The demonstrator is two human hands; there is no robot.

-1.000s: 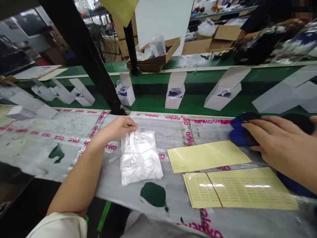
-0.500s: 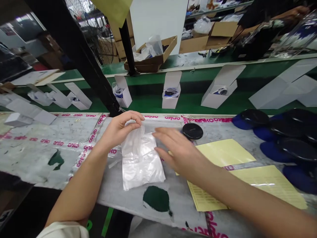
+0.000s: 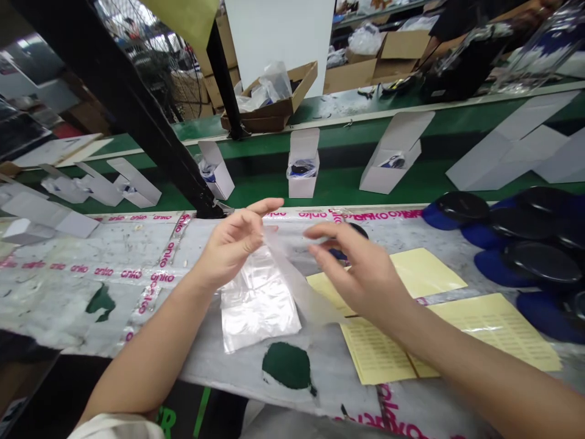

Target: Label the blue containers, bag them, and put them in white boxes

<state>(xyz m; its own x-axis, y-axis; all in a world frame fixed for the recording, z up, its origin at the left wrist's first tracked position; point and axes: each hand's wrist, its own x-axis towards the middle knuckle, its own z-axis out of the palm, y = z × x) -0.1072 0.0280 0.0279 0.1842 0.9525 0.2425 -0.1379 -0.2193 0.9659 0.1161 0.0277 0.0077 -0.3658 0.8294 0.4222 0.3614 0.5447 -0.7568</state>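
Observation:
My left hand (image 3: 235, 244) pinches the top edge of a thin clear plastic bag (image 3: 304, 292), which hangs slanting to the right, blurred by motion. Under it, a stack of clear plastic bags (image 3: 260, 311) lies on the covered table. To the right of the raised bag is my right hand (image 3: 351, 259), its thumb and fingers apart and nothing seen between them. Yellow printed sheets (image 3: 457, 335) lie beneath and beside my right forearm. Behind my right hand, a round black-lidded blue item (image 3: 359, 230) is partly hidden.
Several blue items with black lids (image 3: 539, 262) stand at the right. Open white boxes (image 3: 302, 183) line the green conveyor (image 3: 260, 174) behind the table. A black post (image 3: 150, 128) slants down at the left. A person's arm (image 3: 445, 49) shows at the back right.
One bag has come up off the stack and swung right, held at my left hand. My right hand has moved slightly right, away from the stack. The view has shifted a little.

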